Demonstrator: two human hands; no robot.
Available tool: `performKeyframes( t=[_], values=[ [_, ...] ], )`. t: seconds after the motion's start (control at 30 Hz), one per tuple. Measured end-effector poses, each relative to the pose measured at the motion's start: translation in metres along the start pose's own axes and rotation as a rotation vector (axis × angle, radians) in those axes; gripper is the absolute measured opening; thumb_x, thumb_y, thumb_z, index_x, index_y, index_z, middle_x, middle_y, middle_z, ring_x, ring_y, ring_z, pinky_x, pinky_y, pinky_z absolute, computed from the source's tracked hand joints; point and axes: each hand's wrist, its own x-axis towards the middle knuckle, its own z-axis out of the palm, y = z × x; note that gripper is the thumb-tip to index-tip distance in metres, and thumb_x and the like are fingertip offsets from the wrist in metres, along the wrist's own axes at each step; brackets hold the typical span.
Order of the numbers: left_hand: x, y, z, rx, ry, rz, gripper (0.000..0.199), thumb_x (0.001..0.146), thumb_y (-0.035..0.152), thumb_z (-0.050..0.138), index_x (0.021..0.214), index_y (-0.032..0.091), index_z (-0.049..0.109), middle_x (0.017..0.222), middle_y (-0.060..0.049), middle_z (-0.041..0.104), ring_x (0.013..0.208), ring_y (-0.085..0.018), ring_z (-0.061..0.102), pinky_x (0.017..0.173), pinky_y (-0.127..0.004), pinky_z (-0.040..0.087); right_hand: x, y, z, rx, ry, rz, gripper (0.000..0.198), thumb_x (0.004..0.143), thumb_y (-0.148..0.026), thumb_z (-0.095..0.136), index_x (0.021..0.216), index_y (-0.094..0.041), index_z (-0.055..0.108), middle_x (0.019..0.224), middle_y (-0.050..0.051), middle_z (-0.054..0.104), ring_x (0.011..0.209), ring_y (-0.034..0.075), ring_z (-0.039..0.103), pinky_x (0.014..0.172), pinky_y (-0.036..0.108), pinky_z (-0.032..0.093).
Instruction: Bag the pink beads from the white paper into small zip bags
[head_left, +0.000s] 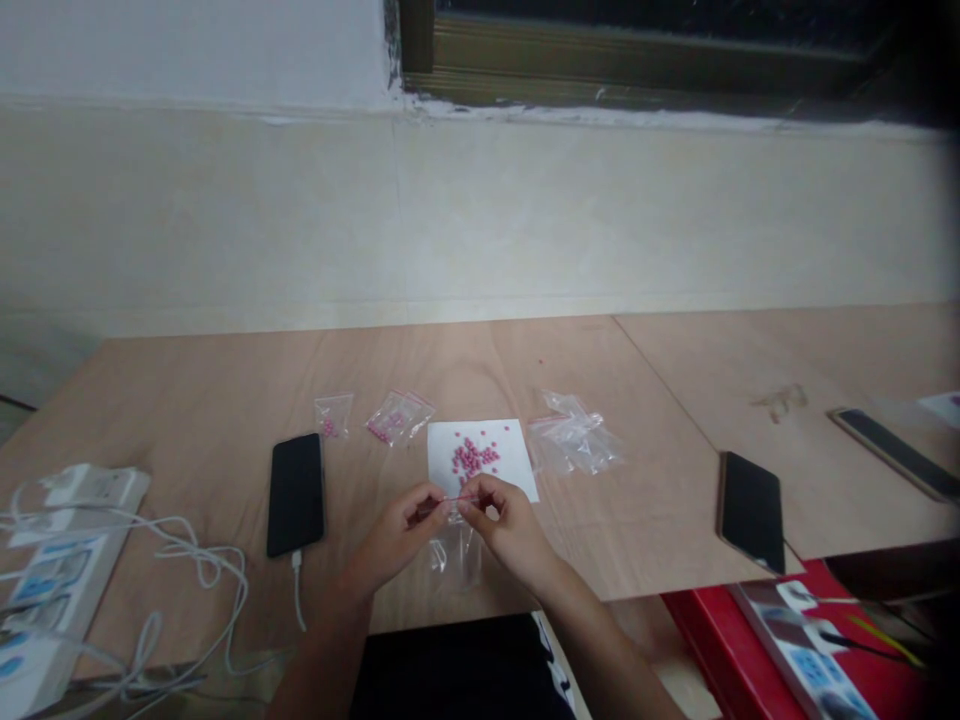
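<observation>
Both hands meet near the front of the wooden table, pinching the red-edged top of a clear zip bag [459, 556]. My left hand [405, 528] is closed on one side of its mouth, and my right hand [510, 522] on the other. The bag hangs down below the fingers; whether anything is in it I cannot tell. Just beyond the hands lies a sheet of white paper [525, 478] with a scatter of small pink beads [472, 456]. To its left are small bags holding pink pieces [399, 417] and another such bag [334, 414]. Several flat clear bags [577, 440] lie to its right.
A black phone [296, 495] with a charging cable lies on the left. White power strips [82, 570] and tangled cables [202, 555] fill the far left. More phones [750, 512] rest on the right, above a red surface [705, 640] with another power strip [802, 650].
</observation>
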Motion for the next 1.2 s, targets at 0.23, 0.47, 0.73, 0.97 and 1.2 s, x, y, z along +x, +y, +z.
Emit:
performKeyframes(
  t=[0.23, 0.47, 0.73, 0.97, 1.2],
  values=[
    [0.005, -0.004, 0.0, 0.021, 0.047, 0.032, 0.02, 0.08, 0.034, 0.054, 0.077, 0.016, 0.061, 0.071, 0.001, 0.058, 0.068, -0.013, 0.052, 0.063, -0.022, 0.041, 0.002, 0.01, 0.006, 0.219, -0.039, 0.156, 0.025, 0.065, -0.041, 0.068, 0.067, -0.018, 0.059, 0.062, -0.002, 0.056, 0.056, 0.012, 0.049, 0.056, 0.024, 0.038],
    [0.014, -0.006, -0.015, 0.029, -0.014, -0.002, 0.022, 0.081, 0.036, 0.053, 0.076, 0.016, 0.06, 0.071, 0.001, 0.057, 0.07, -0.014, 0.052, 0.064, -0.023, 0.04, 0.011, 0.008, 0.0, 0.289, 0.082, 0.145, 0.029, 0.06, -0.043, 0.072, 0.06, -0.017, 0.06, 0.054, -0.002, 0.055, 0.052, 0.012, 0.047, 0.053, 0.024, 0.036],
    [0.018, 0.001, -0.021, 0.007, 0.002, -0.043, 0.024, 0.078, 0.038, 0.052, 0.074, 0.015, 0.058, 0.065, 0.003, 0.049, 0.065, -0.012, 0.046, 0.061, -0.023, 0.035, 0.018, 0.018, 0.0, 0.38, 0.102, 0.204, 0.033, 0.057, -0.047, 0.074, 0.059, -0.016, 0.063, 0.055, -0.001, 0.059, 0.053, 0.012, 0.049, 0.056, 0.025, 0.036],
    [0.001, -0.016, -0.014, -0.058, -0.046, -0.135, 0.028, 0.077, 0.043, 0.055, 0.075, 0.015, 0.057, 0.064, 0.004, 0.048, 0.063, -0.011, 0.044, 0.059, -0.022, 0.033, 0.003, 0.02, -0.002, 0.405, 0.053, 0.208, 0.029, 0.058, -0.041, 0.075, 0.057, -0.017, 0.06, 0.054, -0.003, 0.055, 0.053, 0.011, 0.046, 0.055, 0.024, 0.033],
    [-0.002, -0.015, -0.015, -0.074, -0.084, -0.167, 0.034, 0.076, 0.047, 0.055, 0.069, 0.014, 0.056, 0.058, 0.004, 0.046, 0.058, -0.01, 0.042, 0.056, -0.022, 0.031, 0.001, 0.021, 0.0, 0.348, 0.032, 0.209, 0.027, 0.061, -0.041, 0.073, 0.059, -0.017, 0.061, 0.056, -0.002, 0.057, 0.055, 0.012, 0.048, 0.056, 0.025, 0.036]
  ],
)
